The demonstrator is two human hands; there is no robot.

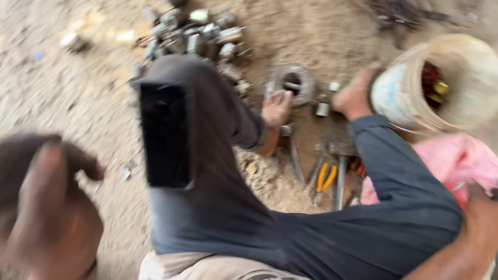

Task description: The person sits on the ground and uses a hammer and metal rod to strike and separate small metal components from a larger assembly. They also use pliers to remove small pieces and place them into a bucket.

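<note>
Left hand hangs blurred, fingers curled on nothing; right hand rests on a knee — grip unclear — near yellow-handled pliers on the ground.

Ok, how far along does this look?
Done: red and gold pieces lie in the bucket. In hand: nothing clear; the blurred left hand is raised, off the tools. Left: the pile of metal parts and the yellow-handled pliers lie untouched on the ground.

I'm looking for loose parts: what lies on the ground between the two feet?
The head view shows small metal cylinders on the dirt between the left foot and the right foot.
</note>
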